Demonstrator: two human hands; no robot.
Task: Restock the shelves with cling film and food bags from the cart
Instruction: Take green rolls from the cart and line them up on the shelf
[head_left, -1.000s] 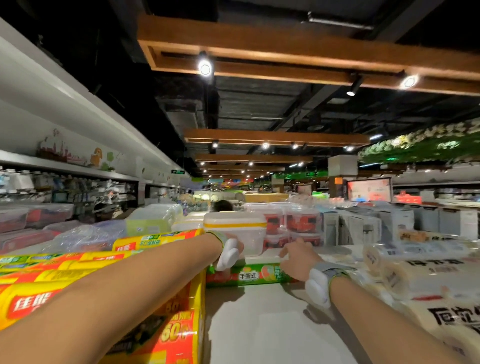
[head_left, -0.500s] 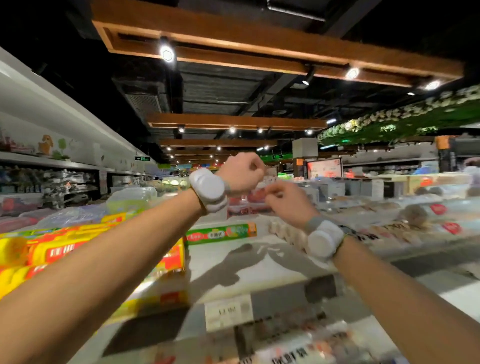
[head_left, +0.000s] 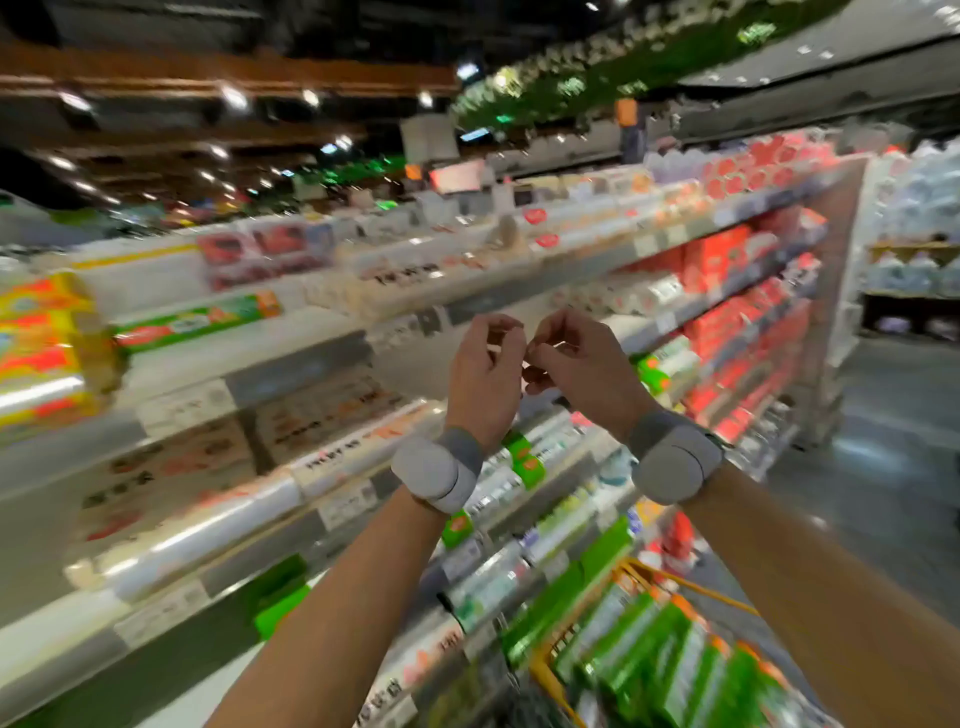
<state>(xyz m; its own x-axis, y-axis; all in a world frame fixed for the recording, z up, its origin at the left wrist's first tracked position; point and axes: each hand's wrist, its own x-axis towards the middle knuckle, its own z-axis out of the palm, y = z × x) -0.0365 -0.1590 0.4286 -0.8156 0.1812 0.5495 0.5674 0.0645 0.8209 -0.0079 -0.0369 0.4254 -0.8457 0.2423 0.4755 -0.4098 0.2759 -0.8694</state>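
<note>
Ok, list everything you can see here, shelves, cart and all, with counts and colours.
shelves: several tiers, grey-white, across the view
green box: one, green with an orange end, top tier, left
yellow-red packs: a stack, count blurred, top tier, far left
clear film roll: at least one, clear, second tier, left
red packs: many, red, tiers at right
cart: one, yellow-orange rim, bottom right
green boxes: several, green, in the cart
water bottles: many, bluish clear, far right
wristbands: two, grey, one per wrist
left hand: fingers curled, centre, nothing seen held
right hand: fingers curled, fingertips at the left hand's
</note>
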